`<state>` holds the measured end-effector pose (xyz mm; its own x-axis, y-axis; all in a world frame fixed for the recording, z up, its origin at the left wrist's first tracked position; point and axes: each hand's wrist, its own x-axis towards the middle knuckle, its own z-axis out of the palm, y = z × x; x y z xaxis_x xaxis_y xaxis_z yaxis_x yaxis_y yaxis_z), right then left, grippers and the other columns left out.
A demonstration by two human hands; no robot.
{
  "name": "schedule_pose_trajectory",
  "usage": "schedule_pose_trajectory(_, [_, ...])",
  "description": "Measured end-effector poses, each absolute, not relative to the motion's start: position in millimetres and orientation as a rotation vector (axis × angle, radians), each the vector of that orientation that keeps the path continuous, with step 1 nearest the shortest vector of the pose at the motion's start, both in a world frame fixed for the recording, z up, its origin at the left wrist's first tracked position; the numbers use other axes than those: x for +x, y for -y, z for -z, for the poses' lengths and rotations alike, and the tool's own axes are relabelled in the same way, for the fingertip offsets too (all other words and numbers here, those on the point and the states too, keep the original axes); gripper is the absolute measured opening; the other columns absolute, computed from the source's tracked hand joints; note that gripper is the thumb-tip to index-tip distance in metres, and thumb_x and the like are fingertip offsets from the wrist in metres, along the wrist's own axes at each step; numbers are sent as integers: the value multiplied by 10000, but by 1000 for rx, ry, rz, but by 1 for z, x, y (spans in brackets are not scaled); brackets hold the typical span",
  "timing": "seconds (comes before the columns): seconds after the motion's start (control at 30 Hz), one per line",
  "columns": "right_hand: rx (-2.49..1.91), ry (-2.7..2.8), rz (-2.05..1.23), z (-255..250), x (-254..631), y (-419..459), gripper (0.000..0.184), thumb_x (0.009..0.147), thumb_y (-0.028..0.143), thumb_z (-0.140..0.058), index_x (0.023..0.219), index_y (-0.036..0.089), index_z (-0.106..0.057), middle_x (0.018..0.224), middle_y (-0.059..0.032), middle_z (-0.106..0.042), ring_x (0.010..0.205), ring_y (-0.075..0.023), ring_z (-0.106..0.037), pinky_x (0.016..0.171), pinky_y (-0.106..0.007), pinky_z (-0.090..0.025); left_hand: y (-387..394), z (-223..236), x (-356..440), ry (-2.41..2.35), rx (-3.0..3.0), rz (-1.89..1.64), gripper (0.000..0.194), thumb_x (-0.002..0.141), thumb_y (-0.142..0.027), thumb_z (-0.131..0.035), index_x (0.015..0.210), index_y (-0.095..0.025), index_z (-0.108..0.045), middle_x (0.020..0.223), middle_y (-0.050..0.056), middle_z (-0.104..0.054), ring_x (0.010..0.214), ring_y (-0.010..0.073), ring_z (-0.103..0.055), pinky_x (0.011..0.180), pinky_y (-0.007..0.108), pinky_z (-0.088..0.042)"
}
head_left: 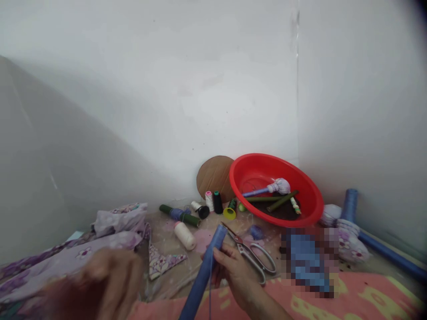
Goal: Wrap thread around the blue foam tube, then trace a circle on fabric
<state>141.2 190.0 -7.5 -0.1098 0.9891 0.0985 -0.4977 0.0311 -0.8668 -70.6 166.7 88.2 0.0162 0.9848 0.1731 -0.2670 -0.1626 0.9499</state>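
The right hand (233, 271) curls closed around a blue fabric tube (203, 275), just beside steel scissors (251, 253); the left hand (103, 280) is too blurred to tell its grip.

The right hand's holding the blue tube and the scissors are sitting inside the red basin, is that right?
No, the scissors aren't inside the red basin; the head view shows them lying on the surface outside it, beside the right hand. The right hand does hold the blue tube.

The person's left hand (100, 284) and right hand (233, 275) were bare, the right forearm (263, 306) uncovered just below the steel scissors (253, 258).
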Motion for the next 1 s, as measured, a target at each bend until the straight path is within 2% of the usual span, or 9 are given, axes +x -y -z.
schedule_pose_trajectory(0.1, [-659,1005,-1480,7,142,-190,380,679,450,-578,776,83,-570,622,-56,-602,397,-81,-497,368,-180,-379,-202,-79,-41,-909,1382,-1267,279,634,-439,-629,766,-196,-663,692,55,-653,663,178,-596,580,271,-468])
schedule_pose_trajectory(0.2, [-649,1051,-1485,8,143,-190,411,693,458,-569,867,86,-577,629,-52,-598,421,-95,-515,392,-198,-400,-223,-62,-5,-1024,1569,-1006,299,692,-424,-580,813,-164,-666,877,74,-640,834,188,-562,678,241,-446])
schedule_pose_trajectory(0.4, [-564,1015,-1548,4,144,-188,381,695,404,-584,887,76,-582,570,-32,-566,436,-113,-532,408,-220,-426,-216,-43,23,-846,1620,-780,288,738,-422,-522,736,-153,-625,606,5,-567,553,117,-505,509,192,-390])
schedule_pose_trajectory(0.53, [-453,966,-1570,-4,148,-180,341,735,376,-520,945,112,-572,827,-97,-588,611,-155,-580,405,-219,-447,-214,-48,20,-875,1523,-844,299,745,-434,-506,809,-154,-590,597,-9,-542,443,86,-448,412,179,-338])
schedule_pose_trajectory(0.63, [-565,1046,-1461,-8,150,-177,399,680,391,-583,1005,161,-556,979,-99,-547,737,-185,-576,382,-200,-449,-212,-53,19,-910,1520,-972,270,745,-413,-518,829,-163,-575,669,-3,-563,548,105,-502,485,180,-382])
schedule_pose_trajectory(0.73, [-791,1126,-1369,-7,146,-179,379,566,361,-680,855,135,-588,698,-42,-581,593,-153,-563,326,-160,-394,-209,-57,19,-942,1518,-1037,258,733,-410,-533,752,-154,-558,659,-2,-563,588,114,-519,518,182,-397])
schedule_pose_trajectory(0.83, [-904,1111,-1356,-4,142,-182,262,559,345,-673,631,122,-555,471,28,-503,377,-75,-457,283,-136,-299,-208,-59,19,-971,1499,-1025,274,716,-423,-547,752,-151,-546,644,-1,-571,531,102,-506,481,182,-388])
schedule_pose_trajectory(0.9, [-881,1104,-1371,-3,144,-183,242,589,336,-647,578,122,-535,454,37,-499,323,-42,-394,287,-140,-281,-209,-59,19,-984,1477,-994,291,708,-443,-546,741,-155,-534,612,-6,-567,496,97,-495,455,183,-383])
schedule_pose_trajectory(1.0, [-765,1120,-1420,-3,152,-182,237,640,340,-611,608,116,-540,552,-8,-572,355,-50,-431,318,-155,-315,-210,-58,20,-990,1419,-944,323,690,-483,-541,686,-162,-512,528,-24,-539,433,91,-468,411,187,-370])
